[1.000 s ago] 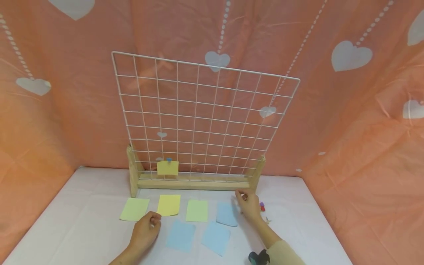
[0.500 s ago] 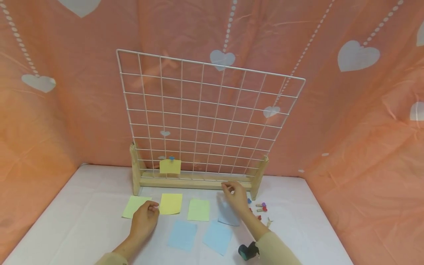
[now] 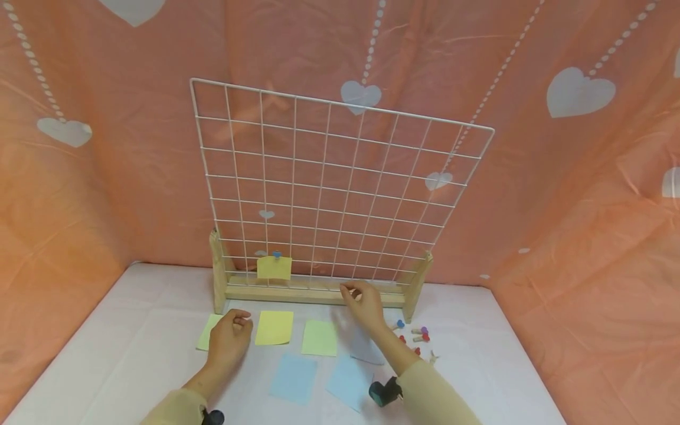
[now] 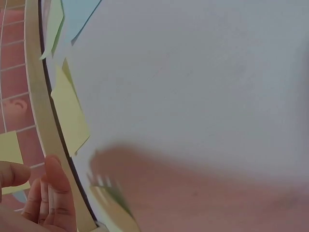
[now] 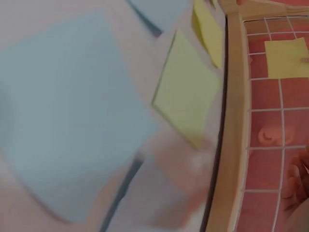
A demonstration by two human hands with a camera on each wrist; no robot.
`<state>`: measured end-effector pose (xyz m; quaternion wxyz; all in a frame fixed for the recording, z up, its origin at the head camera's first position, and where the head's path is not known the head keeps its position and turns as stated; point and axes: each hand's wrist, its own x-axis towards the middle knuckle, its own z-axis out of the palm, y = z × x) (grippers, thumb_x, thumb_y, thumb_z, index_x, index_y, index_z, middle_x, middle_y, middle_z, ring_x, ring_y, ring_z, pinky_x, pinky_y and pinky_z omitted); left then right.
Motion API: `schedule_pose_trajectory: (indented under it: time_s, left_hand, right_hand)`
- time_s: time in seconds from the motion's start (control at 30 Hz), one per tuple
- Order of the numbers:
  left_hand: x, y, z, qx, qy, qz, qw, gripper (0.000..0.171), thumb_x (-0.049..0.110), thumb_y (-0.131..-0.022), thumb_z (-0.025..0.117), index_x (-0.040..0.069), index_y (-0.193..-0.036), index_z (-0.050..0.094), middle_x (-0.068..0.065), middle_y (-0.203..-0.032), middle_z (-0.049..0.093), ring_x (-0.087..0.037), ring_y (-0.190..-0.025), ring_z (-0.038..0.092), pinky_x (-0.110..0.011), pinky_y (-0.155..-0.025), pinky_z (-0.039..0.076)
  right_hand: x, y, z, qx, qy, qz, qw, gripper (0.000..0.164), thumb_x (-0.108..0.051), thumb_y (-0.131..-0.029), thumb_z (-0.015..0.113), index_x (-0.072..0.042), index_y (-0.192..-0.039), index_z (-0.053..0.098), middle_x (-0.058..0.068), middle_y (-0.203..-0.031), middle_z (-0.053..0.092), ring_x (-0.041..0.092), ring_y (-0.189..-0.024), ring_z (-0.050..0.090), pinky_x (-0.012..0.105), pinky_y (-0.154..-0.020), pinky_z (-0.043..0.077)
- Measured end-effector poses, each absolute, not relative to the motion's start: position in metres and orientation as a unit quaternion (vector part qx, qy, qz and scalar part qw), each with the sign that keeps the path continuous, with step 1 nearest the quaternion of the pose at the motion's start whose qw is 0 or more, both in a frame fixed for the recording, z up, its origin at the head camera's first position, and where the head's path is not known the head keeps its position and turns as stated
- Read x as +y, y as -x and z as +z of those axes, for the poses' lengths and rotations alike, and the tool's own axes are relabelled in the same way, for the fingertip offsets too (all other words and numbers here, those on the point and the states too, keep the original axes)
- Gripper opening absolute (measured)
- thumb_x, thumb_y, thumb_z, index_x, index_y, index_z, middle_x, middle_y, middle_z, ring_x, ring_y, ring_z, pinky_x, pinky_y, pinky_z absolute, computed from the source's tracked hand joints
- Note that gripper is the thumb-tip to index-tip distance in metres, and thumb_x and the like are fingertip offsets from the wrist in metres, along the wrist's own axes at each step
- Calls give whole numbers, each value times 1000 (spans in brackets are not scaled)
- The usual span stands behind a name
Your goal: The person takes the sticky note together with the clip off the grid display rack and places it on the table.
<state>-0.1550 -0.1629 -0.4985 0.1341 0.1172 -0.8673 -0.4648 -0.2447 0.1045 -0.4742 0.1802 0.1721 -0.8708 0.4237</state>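
In the head view my left hand (image 3: pixel 229 337) hovers over a green sticky note (image 3: pixel 209 332), partly covering it. Its fingers curl loosely, and the left wrist view shows thumb and fingertips (image 4: pixel 57 174) apart with nothing between them. My right hand (image 3: pixel 365 304) is raised before the wire grid's (image 3: pixel 340 192) wooden base (image 3: pixel 319 295), thumb and forefinger bent towards each other. I cannot tell whether a small thing is between those fingertips. Pinned low on the grid by a blue clip (image 3: pixel 277 254) is a yellow sticky note (image 3: pixel 274 268).
On the white table lie a yellow note (image 3: pixel 274 328), a green note (image 3: pixel 319 338) and blue notes (image 3: pixel 294 378), one partly under my right forearm. Several small wooden clips with coloured heads (image 3: pixel 423 337) lie right of that forearm. Orange heart-print cloth (image 3: pixel 558 206) surrounds the table.
My right hand has moved left and slightly up along the grid's base, uncovering the clips on the right. My left hand has shifted slightly up and left over the green note.
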Motion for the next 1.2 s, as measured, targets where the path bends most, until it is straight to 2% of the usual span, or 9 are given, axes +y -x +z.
schedule_pose_trajectory:
  time_s: [0.17, 0.27, 0.43, 0.63, 0.8, 0.93, 1.03, 1.2]
  left_hand:
    - [-164, 162, -490, -858, -127, -481, 126, 18, 8, -89, 59, -4, -102, 62, -13, -86, 64, -6, -58, 51, -22, -57, 40]
    - [-165, 165, -485, -858, -126, -484, 118, 21, 10, -90, 59, -5, -104, 62, -14, -87, 64, -4, -58, 52, -21, -56, 41]
    - [-165, 170, -483, -858, -130, -481, 124, 23, 11, -90, 60, -6, -105, 63, -15, -87, 64, -12, -67, 58, -25, -62, 43]
    - [-161, 177, -482, -851, -127, -484, 158, 21, 9, -88, 64, -5, -104, 63, -18, -89, 66, -26, -75, 63, -26, -66, 46]
    - [-155, 184, -480, -830, -127, -510, 188, 23, 6, -87, 65, -7, -106, 60, -23, -95, 66, -35, -84, 65, -28, -70, 51]
    - [-153, 188, -480, -813, -130, -530, 202, 27, 7, -88, 65, -8, -109, 59, -27, -100, 64, -38, -91, 64, -36, -78, 53]
    - [-152, 191, -480, -805, -134, -540, 206, 29, 7, -89, 65, -10, -111, 58, -29, -104, 64, -40, -95, 64, -42, -83, 53]
    - [-154, 195, -479, -794, -138, -554, 209, 33, 5, -89, 64, -11, -116, 55, -32, -113, 61, -44, -104, 61, -49, -92, 49]
  right_hand:
    - [92, 247, -465, -869, -169, 432, 170, 12, -11, -87, 68, -3, -94, 74, 9, -84, 69, 16, -68, 61, 17, -60, 44]
    - [84, 249, -462, -864, -174, 443, 165, 12, -10, -86, 68, -2, -94, 73, 11, -86, 70, 19, -68, 62, 15, -59, 43]
    - [71, 251, -458, -855, -193, 451, 167, 15, -10, -86, 67, 0, -96, 73, 12, -88, 70, 21, -68, 62, 15, -59, 45]
    - [55, 253, -450, -846, -206, 465, 159, 15, -9, -87, 67, 0, -97, 72, 12, -92, 71, 19, -70, 61, 15, -56, 44]
    - [43, 258, -446, -846, -210, 461, 164, 14, -11, -87, 68, -1, -95, 73, 11, -88, 70, 20, -70, 62, 15, -56, 44]
    - [35, 261, -443, -838, -222, 468, 173, 15, -14, -87, 70, -1, -93, 73, 12, -86, 70, 21, -69, 65, 27, -60, 54]
    - [29, 263, -441, -834, -229, 471, 172, 15, -15, -87, 69, -1, -93, 73, 12, -87, 70, 22, -71, 65, 33, -66, 57]
    - [18, 266, -435, -836, -244, 461, 174, 15, -14, -88, 68, 0, -93, 72, 11, -88, 70, 20, -73, 62, 23, -65, 54]
